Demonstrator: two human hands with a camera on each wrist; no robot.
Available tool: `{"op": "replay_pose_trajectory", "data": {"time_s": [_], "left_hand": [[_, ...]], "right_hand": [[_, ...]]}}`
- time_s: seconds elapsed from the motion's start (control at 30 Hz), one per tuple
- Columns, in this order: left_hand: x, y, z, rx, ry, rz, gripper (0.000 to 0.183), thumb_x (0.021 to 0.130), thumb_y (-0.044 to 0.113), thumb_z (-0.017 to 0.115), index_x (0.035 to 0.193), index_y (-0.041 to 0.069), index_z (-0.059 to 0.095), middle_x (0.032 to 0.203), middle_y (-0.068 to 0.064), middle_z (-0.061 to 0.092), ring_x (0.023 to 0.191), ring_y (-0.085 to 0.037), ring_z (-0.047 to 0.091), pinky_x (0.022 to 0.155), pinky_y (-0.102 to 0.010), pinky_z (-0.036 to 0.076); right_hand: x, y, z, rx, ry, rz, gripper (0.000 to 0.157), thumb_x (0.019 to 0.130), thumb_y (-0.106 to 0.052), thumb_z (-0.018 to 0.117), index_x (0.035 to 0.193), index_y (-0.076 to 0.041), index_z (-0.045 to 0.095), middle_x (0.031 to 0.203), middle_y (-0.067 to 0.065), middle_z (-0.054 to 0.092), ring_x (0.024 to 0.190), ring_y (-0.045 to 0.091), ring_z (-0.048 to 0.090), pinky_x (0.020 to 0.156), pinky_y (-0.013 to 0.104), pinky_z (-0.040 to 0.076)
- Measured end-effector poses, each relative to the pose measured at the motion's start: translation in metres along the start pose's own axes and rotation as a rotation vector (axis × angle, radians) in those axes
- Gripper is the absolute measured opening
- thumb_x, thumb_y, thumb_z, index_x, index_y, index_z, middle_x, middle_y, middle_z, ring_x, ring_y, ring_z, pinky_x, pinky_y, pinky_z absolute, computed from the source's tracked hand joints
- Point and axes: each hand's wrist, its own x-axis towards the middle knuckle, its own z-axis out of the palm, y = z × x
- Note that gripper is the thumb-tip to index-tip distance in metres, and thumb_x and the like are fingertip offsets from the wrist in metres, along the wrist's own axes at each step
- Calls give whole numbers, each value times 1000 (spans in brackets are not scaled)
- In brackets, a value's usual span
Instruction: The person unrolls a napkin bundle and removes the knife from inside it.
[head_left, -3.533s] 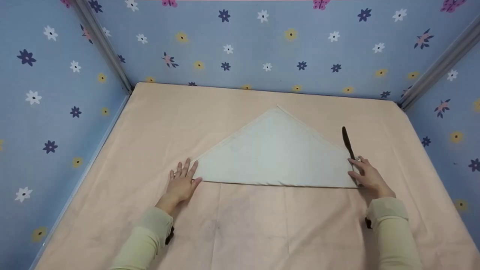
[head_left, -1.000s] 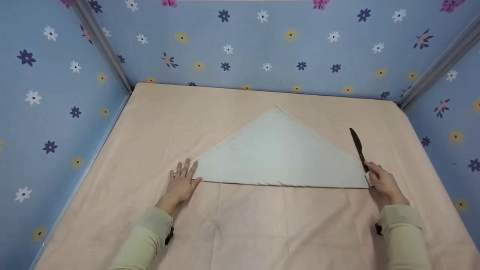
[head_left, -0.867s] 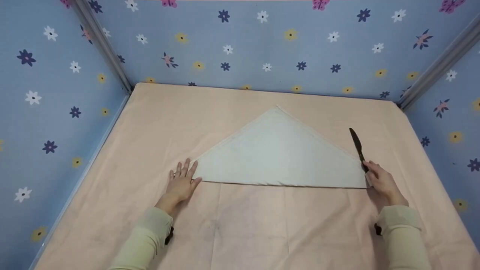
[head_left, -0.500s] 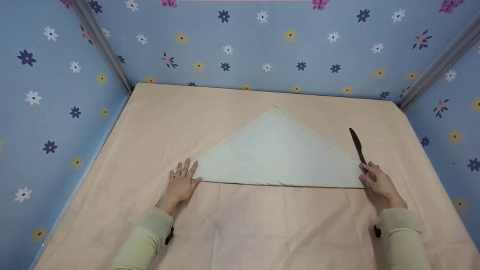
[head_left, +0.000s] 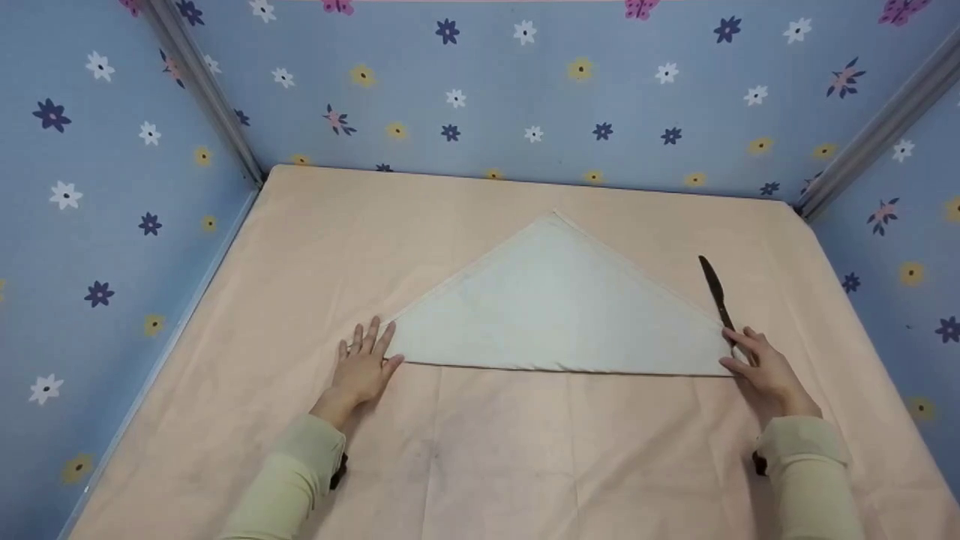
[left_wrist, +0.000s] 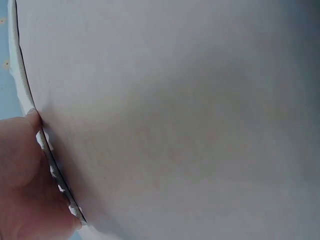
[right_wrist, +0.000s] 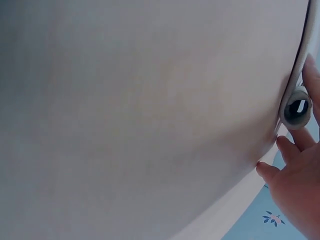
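A white cloth napkin (head_left: 555, 307) lies as a wide triangle, its point toward the back wall and its long edge toward me. My left hand (head_left: 364, 371) rests with fingers spread on the napkin's left corner. At the right corner, my right hand (head_left: 769, 367) has thumb and fingers bent around the handle end of a dark table knife (head_left: 712, 281). The blade points away from me, past the napkin's slanting edge. In the right wrist view, a small roll of napkin (right_wrist: 296, 117) surrounds the dark handle end, with fingers along it.
A peach tablecloth (head_left: 495, 450) covers the table, with faint creases near me. Blue flowered panels (head_left: 480, 90) stand at the back, left and right, joined by grey metal posts (head_left: 214, 94) at the corners.
Since the oldest frame, the right hand and knife have shifted right, and more of the napkin's right end lies flat. Lately the right fingers have only shifted slightly. The left hand stays put.
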Motion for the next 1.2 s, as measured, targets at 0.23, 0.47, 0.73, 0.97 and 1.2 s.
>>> {"op": "replay_pose_trajectory", "data": {"time_s": [0.23, 0.47, 0.73, 0.97, 1.2], "left_hand": [[0, 0, 0, 3, -5, -2, 62, 97, 41, 33, 145, 8, 14, 149, -18, 2, 133, -42, -1, 101, -60, 2], [1, -1, 0, 9, -28, 0, 62, 97, 42, 31, 145, 8, 11, 149, -19, 0, 132, -42, -2, 102, -59, 0], [0, 0, -1, -5, -19, 1, 61, 97, 41, 32, 145, 8, 13, 149, -18, 0, 133, -41, -2, 101, -59, 1], [0, 0, -1, -4, -20, -1, 61, 97, 41, 31, 145, 8, 13, 149, -18, 1, 133, -41, -1, 102, -59, 1], [0, 0, -1, -9, -20, -6, 61, 97, 41, 32, 145, 9, 13, 149, -18, 1, 133, -40, -2, 102, -58, 0]], "right_hand": [[0, 2, -1, 4, -2, -3, 68, 89, -33, 56, 141, -2, 26, 143, 32, 2, 129, 47, -7, 97, 65, 5], [-2, 5, -4, -21, 30, -60, 56, 93, -20, 53, 138, 2, 29, 139, 37, 9, 127, 52, 1, 95, 66, 10], [-2, 4, -4, -18, 65, -31, 50, 93, -11, 50, 138, 1, 30, 139, 37, 11, 127, 52, 4, 96, 64, 11], [-6, 5, -6, 19, 96, -11, 47, 94, -6, 45, 137, 3, 30, 139, 36, 12, 127, 52, 5, 98, 62, 11], [-6, 11, -8, 9, 132, -4, 43, 94, -4, 41, 135, 5, 33, 138, 37, 15, 123, 54, 16, 97, 61, 17]]}}
